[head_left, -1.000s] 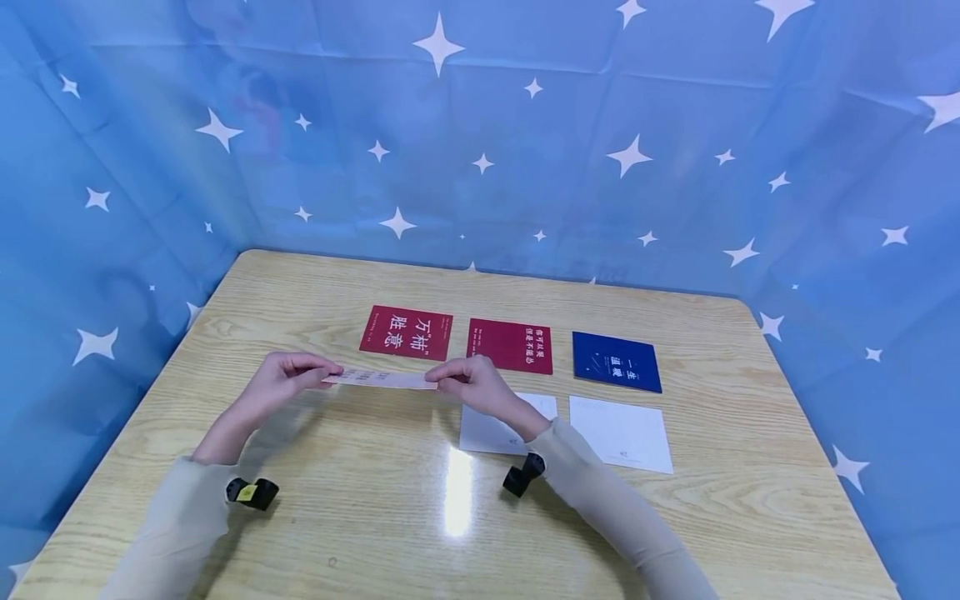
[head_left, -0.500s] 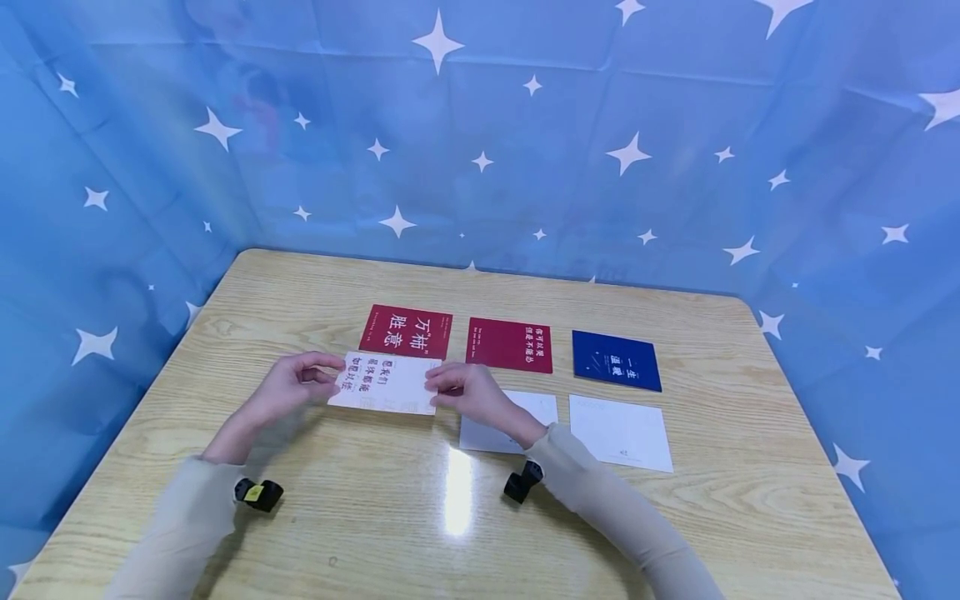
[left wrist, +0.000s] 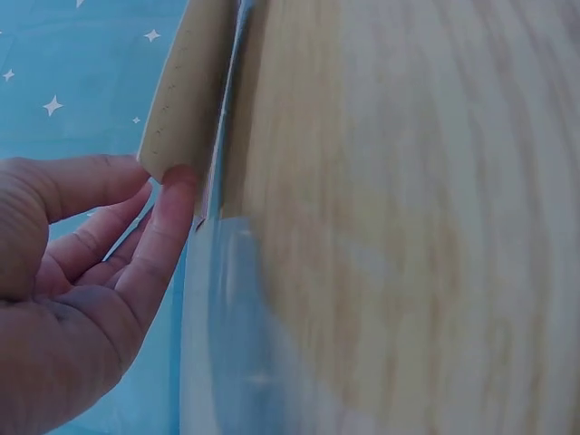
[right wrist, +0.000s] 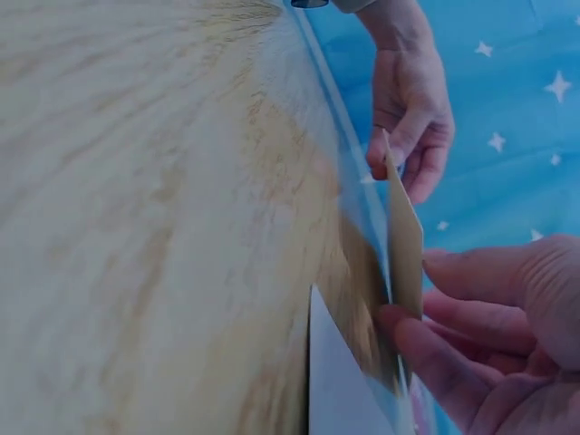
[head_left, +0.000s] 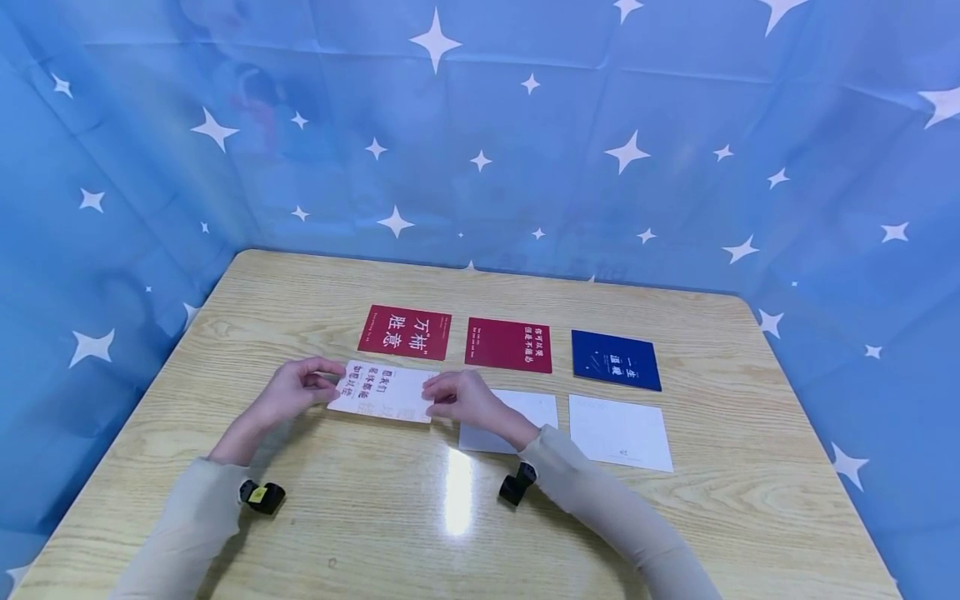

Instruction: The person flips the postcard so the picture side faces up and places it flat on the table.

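A white card (head_left: 390, 398) with dark printed characters is held just above the table, tilted, its printed side up. My left hand (head_left: 294, 392) pinches its left end between thumb and fingers; in the left wrist view the thumb touches a corner of the card (left wrist: 186, 95). At the opposite end my right hand (head_left: 471, 400) grips the card with thumb and fingers. Seen from the right wrist, the card (right wrist: 405, 245) spans between both hands with a small gap over the table. Beyond it lies a red card (head_left: 405, 332) with white characters.
A second red card (head_left: 508, 344) and a blue card (head_left: 615, 360) continue the back row on the wooden table (head_left: 360, 517). Two white cards lie in front of them, one (head_left: 536, 408) partly under my right forearm, the other (head_left: 621, 433) farther right. A starry blue curtain (head_left: 525, 192) stands behind.
The card was nearly edge-on; it has been tipped so its printed face shows, then lowered and brought slightly toward me. Both hands have kept hold of its ends.
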A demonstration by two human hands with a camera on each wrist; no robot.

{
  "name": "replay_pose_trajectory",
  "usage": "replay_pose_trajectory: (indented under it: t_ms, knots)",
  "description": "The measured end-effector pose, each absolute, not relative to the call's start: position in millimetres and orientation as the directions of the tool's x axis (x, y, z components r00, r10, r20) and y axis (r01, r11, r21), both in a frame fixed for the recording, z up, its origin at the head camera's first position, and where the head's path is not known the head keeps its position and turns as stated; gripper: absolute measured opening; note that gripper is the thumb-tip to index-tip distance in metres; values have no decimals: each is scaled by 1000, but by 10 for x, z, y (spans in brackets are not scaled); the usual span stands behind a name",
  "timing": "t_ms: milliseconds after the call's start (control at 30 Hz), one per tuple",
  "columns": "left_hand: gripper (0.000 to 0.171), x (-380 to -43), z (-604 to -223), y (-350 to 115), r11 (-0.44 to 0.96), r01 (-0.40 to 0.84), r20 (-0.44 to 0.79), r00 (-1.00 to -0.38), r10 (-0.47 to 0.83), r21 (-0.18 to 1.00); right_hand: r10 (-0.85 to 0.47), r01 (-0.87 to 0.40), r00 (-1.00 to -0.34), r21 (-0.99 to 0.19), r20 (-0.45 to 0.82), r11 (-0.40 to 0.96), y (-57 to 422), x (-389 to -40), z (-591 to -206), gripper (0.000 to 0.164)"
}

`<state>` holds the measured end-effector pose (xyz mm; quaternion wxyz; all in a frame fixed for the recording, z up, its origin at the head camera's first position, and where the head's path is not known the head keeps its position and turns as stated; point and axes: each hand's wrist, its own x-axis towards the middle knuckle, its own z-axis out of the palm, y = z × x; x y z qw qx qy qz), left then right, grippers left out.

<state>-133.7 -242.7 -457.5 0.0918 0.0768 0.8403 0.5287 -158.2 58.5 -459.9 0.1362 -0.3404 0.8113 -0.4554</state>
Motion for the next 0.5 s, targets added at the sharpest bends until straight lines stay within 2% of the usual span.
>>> replay_pose_trajectory:
  t_ms: [267,500]
  knots:
    - [35,-1347,-4614,-2422,472,36,-85,-969,232,881,-692,-412,-722,-819,25,399,584,-1588,-4572,22]
    - [27,-1355,-4615,-2396,558,79,-50,-976,212,826,-712,-422,-702,-800,-9,427,571,-1597,-4564,19]
